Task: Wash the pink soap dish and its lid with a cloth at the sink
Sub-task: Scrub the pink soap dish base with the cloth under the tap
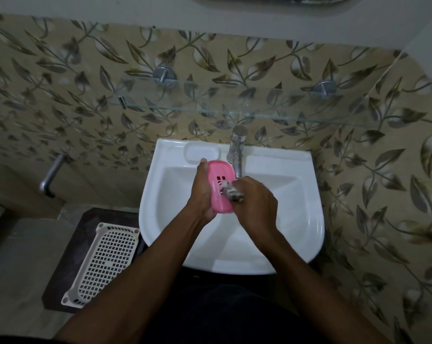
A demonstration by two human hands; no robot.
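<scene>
White ceramic sink (306, 227) against leaf-patterned tiles; above its bowl, below the tap (237, 155), the left hand (202, 192) grips the pink soap dish (219, 187), the right hand (255, 204) clutching a cloth (231, 192) pressed on it.

Over the white sink (306, 219), the left hand (203, 192) grips a pink soap dish (221, 187) from its left side, the slotted face turned up and tilted — the thumb tip reaches past its far end. The right hand (255, 207) presses a bunched, striped cloth (231, 192) against the dish's right edge, just below the chrome tap (237, 150). A white mesh basket (103, 261) lies on the floor left of the sink.
</scene>
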